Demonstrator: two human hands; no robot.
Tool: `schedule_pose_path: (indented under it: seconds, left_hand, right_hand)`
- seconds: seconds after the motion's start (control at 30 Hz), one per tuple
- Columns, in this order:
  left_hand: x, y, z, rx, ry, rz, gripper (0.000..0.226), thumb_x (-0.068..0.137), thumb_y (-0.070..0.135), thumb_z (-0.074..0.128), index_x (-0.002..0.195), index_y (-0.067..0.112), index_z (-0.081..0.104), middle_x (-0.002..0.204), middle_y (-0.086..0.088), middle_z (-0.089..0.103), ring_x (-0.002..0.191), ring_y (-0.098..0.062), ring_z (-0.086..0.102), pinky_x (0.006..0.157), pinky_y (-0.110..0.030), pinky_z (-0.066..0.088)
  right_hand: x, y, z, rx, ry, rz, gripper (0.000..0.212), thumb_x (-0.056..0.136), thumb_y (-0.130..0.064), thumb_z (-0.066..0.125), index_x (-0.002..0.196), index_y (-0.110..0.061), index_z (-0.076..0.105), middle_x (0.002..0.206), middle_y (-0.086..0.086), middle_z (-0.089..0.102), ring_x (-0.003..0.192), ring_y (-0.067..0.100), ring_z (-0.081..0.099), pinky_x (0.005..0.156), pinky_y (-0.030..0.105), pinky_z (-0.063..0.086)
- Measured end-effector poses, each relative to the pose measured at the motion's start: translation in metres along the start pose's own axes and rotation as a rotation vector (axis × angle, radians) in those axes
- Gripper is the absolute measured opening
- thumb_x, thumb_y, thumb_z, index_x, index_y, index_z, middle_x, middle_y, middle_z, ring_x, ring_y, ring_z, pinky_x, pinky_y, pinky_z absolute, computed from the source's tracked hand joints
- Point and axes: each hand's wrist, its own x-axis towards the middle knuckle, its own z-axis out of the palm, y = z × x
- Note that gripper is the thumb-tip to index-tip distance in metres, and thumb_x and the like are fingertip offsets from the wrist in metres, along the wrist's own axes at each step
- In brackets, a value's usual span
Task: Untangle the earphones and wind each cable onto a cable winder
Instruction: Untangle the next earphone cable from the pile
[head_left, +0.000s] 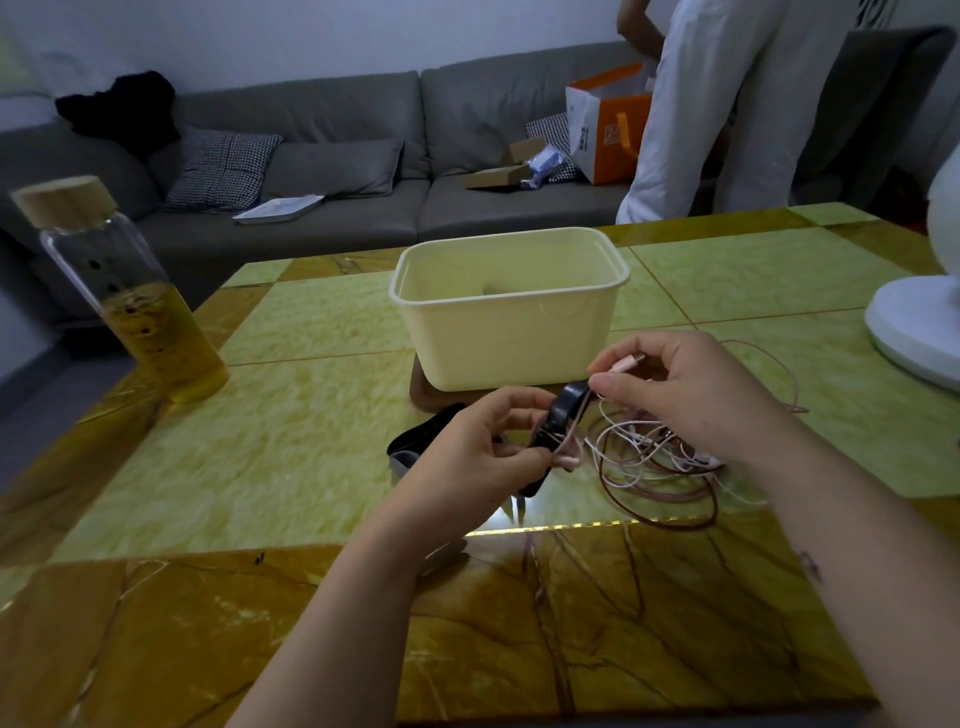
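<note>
While hovering just above the counter (291, 452), pinching a black cable winder (563, 415) with curled fingers of the left hand (467, 457), pinching a pink plug (628, 361) with fingers of the right hand (696, 400). Lying tangled on the counter beneath the right hand: earphones (649, 467), near a cream tub (509, 338).

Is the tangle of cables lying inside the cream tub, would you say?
No, the tangle lies on the table in front of the tub.
</note>
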Motion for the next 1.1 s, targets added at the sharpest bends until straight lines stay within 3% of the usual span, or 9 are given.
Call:
schedule_pose_path:
  seconds: [0.07,0.17,0.3,0.4,0.5,0.7,0.87,1.0,1.1]
  left_hand:
    - [-0.001,0.001,-0.002,0.03,-0.009,0.011,0.031,0.091,-0.004,0.057,0.111,0.019,0.06,0.101,0.003,0.069,0.089,-0.012,0.072,0.089,-0.037,0.053]
    - [-0.002,0.001,-0.005,0.084,-0.015,0.018,0.037,0.091,-0.006,0.055,0.109,0.026,0.062,0.099,0.007,0.071,0.094,-0.014,0.071,0.09,-0.047,0.051]
    - [-0.003,-0.001,-0.01,0.142,-0.066,0.015,0.043,0.092,-0.007,0.051,0.111,0.03,0.063,0.092,0.006,0.074,0.094,-0.011,0.069,0.081,-0.033,0.052]
    - [-0.004,0.001,-0.009,0.175,-0.123,0.028,0.044,0.092,-0.002,0.052,0.111,0.034,0.066,0.097,0.001,0.073,0.097,-0.015,0.068,0.093,-0.03,0.05]
    - [-0.004,-0.002,-0.002,0.195,-0.16,0.01,0.037,0.094,0.007,0.057,0.114,0.038,0.063,0.097,0.011,0.072,0.096,-0.011,0.068,0.096,-0.035,0.051]
    - [-0.001,-0.012,-0.005,0.141,0.012,-0.028,0.038,0.089,0.01,0.064,0.114,0.035,0.052,0.101,0.013,0.072,0.092,-0.005,0.069,0.084,-0.029,0.054]
    - [0.005,-0.012,-0.011,-0.117,0.203,-0.015,0.041,0.088,0.006,0.066,0.121,0.025,0.053,0.098,0.005,0.074,0.081,-0.005,0.07,0.069,-0.017,0.051]
    - [0.013,-0.016,-0.002,-0.344,0.336,-0.056,0.028,0.095,0.007,0.056,0.122,0.015,0.057,0.081,0.012,0.074,0.069,-0.004,0.068,0.062,-0.017,0.052]
    - [0.015,-0.015,0.008,-0.568,0.35,-0.085,0.025,0.098,0.008,0.05,0.119,0.019,0.059,0.087,0.003,0.074,0.075,-0.013,0.07,0.066,-0.028,0.055]
  right_hand:
    - [0.001,0.002,-0.001,0.087,-0.058,0.038,0.004,0.081,-0.022,0.073,0.08,-0.026,0.072,0.082,0.01,0.07,0.08,0.031,0.066,0.082,0.043,0.054]
    - [0.002,0.003,-0.004,0.184,-0.152,0.109,0.006,0.082,-0.015,0.069,0.084,-0.021,0.071,0.078,0.006,0.067,0.071,0.013,0.065,0.077,0.026,0.057]
    - [0.001,0.004,-0.007,0.106,-0.206,0.138,0.004,0.083,-0.021,0.07,0.085,-0.023,0.072,0.071,-0.005,0.067,0.066,0.007,0.062,0.068,0.018,0.051]
    - [-0.002,-0.001,-0.005,0.027,-0.214,0.124,0.003,0.083,-0.024,0.071,0.083,-0.027,0.072,0.067,-0.009,0.067,0.061,0.001,0.058,0.06,0.01,0.045]
    - [-0.005,-0.006,0.003,-0.112,-0.158,0.055,0.005,0.084,-0.024,0.071,0.084,-0.029,0.071,0.068,-0.01,0.065,0.046,-0.005,0.049,0.043,0.007,0.034]
    - [-0.014,-0.012,0.038,-0.215,0.05,-0.106,0.008,0.08,-0.022,0.075,0.084,-0.028,0.071,0.071,-0.022,0.059,0.061,-0.01,0.057,0.055,0.003,0.041]
    - [-0.015,-0.011,0.043,-0.069,0.137,-0.114,0.009,0.079,-0.019,0.076,0.082,-0.025,0.07,0.069,-0.015,0.064,0.063,-0.009,0.06,0.055,0.005,0.042]
    - [-0.018,-0.015,0.049,0.128,0.1,-0.068,0.01,0.081,-0.015,0.075,0.083,-0.023,0.069,0.07,-0.004,0.072,0.062,0.002,0.068,0.059,0.016,0.053]
    - [-0.017,-0.015,0.05,0.243,0.064,-0.001,0.01,0.083,-0.011,0.072,0.085,-0.02,0.068,0.07,-0.003,0.073,0.064,0.006,0.07,0.057,0.019,0.054]
